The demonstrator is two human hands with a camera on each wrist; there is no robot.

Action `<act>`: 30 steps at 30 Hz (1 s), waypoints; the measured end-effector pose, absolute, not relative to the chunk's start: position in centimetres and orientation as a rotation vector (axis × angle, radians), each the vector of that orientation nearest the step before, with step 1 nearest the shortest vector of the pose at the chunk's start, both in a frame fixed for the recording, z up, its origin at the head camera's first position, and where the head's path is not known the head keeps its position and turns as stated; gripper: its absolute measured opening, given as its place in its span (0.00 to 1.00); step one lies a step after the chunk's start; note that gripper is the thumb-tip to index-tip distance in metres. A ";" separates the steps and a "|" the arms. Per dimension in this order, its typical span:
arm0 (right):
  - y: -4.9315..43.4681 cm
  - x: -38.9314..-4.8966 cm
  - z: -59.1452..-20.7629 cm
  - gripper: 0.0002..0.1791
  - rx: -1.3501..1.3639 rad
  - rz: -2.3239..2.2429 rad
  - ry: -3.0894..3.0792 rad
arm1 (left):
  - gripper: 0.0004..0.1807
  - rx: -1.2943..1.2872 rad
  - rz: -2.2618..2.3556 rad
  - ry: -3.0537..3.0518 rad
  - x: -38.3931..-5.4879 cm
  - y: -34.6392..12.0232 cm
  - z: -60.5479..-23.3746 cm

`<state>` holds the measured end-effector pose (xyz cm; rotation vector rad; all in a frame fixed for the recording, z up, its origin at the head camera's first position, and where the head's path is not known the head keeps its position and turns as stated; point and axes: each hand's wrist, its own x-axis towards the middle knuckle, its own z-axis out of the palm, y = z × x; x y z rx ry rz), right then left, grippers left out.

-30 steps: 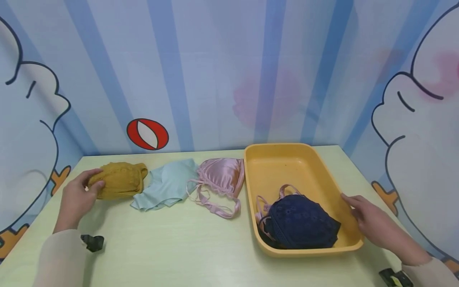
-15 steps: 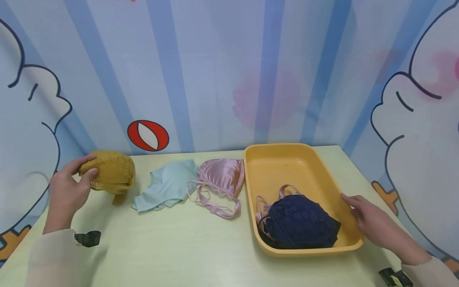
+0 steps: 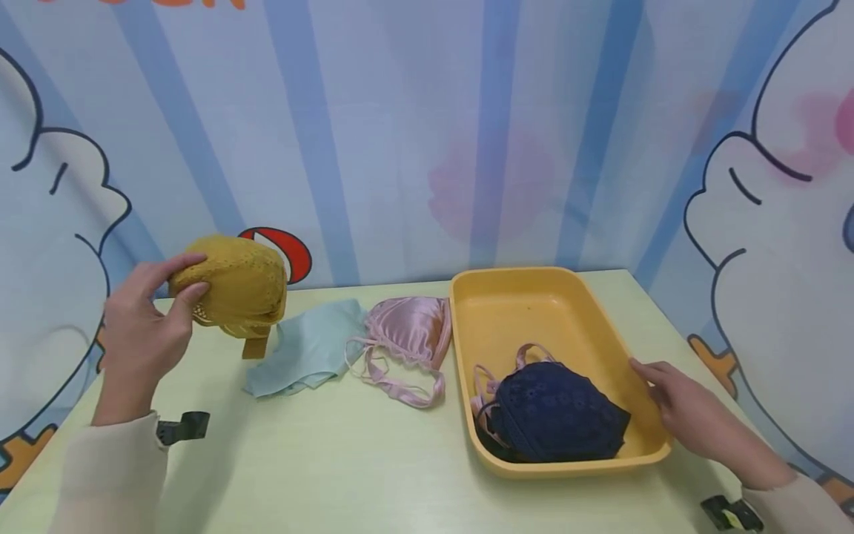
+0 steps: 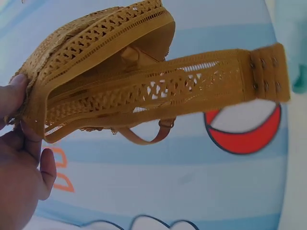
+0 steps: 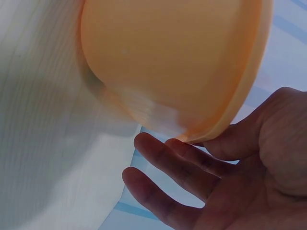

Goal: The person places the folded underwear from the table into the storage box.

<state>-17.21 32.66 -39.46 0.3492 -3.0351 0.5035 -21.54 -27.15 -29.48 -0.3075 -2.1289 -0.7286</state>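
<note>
My left hand (image 3: 147,322) pinches a mustard-yellow bra (image 3: 236,285) at one side, raised off the table at the left. In the left wrist view its openwork band hangs out sideways and ends in a hook-and-eye tab (image 4: 268,72). At the right, my right hand (image 3: 687,408) holds the right rim of a yellow plastic tub (image 3: 534,319), thumb on one side of the rim and fingers on the other. Inside the tub, a navy lace bra (image 3: 560,411) lies over something with pink straps (image 3: 523,356).
On the table (image 3: 347,460), a crumpled pale-mint cloth garment (image 3: 316,345) lies left of a pink satin bra (image 3: 416,326), which sits right beside the tub. A printed backdrop wall (image 3: 400,148) closes off the back and both sides.
My left hand has lifted the mustard bra from the table, first shifting left, then upward and back to the right. The right hand stays on the tub rim.
</note>
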 end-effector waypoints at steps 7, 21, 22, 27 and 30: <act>32.8 -17.0 -39.4 0.25 0.356 0.514 -3.034 | 0.19 -0.522 -0.743 -2.003 -21.8 -23.0 -27.5; 32.7 -17.0 -39.2 0.25 0.350 0.517 -3.039 | 0.20 -0.896 -0.876 -1.847 -24.0 -14.6 -26.5; 32.7 -17.0 -39.2 0.25 0.349 0.516 -3.042 | 0.20 -0.923 -0.881 -1.838 -24.2 -13.9 -26.5; 32.7 -16.9 -39.2 0.25 0.356 0.518 -3.035 | 0.18 -1.038 -0.914 -1.792 -25.7 -10.0 -27.1; 32.6 -16.8 -39.0 0.24 0.366 0.515 -3.021 | 0.17 -1.081 -0.953 -1.761 -26.6 -7.3 -27.6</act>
